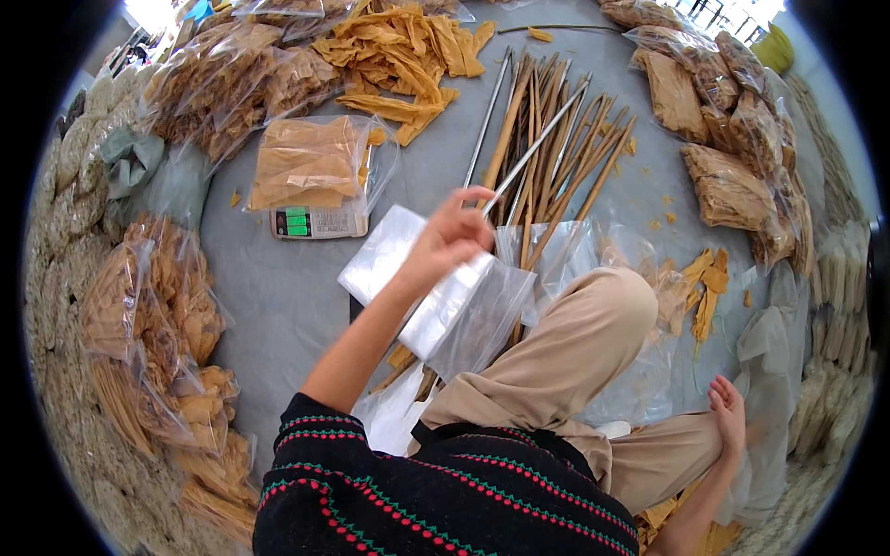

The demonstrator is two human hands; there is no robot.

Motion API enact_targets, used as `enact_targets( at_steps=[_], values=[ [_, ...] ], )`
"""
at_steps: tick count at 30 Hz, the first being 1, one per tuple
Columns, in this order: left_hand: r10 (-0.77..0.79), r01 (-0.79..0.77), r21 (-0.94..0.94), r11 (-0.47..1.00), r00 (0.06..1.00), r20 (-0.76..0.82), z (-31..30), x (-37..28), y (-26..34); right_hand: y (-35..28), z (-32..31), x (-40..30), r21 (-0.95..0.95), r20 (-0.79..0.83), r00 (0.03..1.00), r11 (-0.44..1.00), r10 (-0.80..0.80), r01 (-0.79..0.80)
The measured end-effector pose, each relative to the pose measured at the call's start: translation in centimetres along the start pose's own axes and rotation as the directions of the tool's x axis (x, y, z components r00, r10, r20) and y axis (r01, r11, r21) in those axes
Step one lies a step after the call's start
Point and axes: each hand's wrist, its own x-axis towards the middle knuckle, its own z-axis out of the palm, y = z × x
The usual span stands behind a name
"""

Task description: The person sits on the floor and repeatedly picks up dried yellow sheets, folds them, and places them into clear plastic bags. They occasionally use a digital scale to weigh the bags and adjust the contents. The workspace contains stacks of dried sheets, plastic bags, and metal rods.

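Observation:
My left hand [455,240] is blurred, its fingers curled at the near end of a thin metal rod [539,142]; whether they grip it cannot be told. Below this hand lie a stack of clear plastic bags [445,313] and a folded plastic sheet [382,254]. The rod slants across a bundle of wooden sticks [532,153], and another metal rod [487,118] lies along the bundle's left side. My right hand [729,410] rests by my bent knee, fingers loosely extended and holding nothing.
A bag of flat tan sheets [306,163] lies on a digital scale [320,224]. Crumpled yellow strips [403,62] are heaped at the back. Filled bags stand at left [153,313] and right [730,184]. Pale bundled strands [69,313] line the left edge.

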Motion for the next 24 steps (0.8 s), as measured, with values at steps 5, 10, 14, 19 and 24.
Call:
enact_targets(
  at_steps=[5, 10, 14, 19, 24],
  values=[
    [0.476, -0.381, -0.289, 0.878, 0.636, 0.608, 7.7, -3.9, 12.3, -1.3, 1.3, 1.2, 0.000, 0.021, 0.999, 1.000, -0.028, 0.028],
    [0.748, -0.526, -0.533, 0.663, 0.426, 0.509, 12.2, -3.9, 14.3, -0.3, 0.1, 0.1, 0.023, 0.014, 1.000, 1.000, -0.020, 0.020],
    [0.663, -0.432, -0.504, 0.748, 0.438, 0.608, 11.8, -4.4, 14.5, -0.4, 0.3, 0.2, 0.026, 0.004, 1.000, 0.999, -0.028, 0.028],
    [0.662, -0.446, -0.494, 0.747, 0.423, 0.619, 12.0, -4.4, 14.9, -0.6, 0.4, -0.2, 0.048, 0.006, 1.000, 0.999, 0.000, 0.000],
    [0.659, -0.457, -0.486, 0.745, 0.390, 0.643, 12.0, -4.2, 14.4, -0.3, 0.2, -0.3, 0.039, 0.007, 1.000, 0.999, -0.024, 0.024]
  ],
)
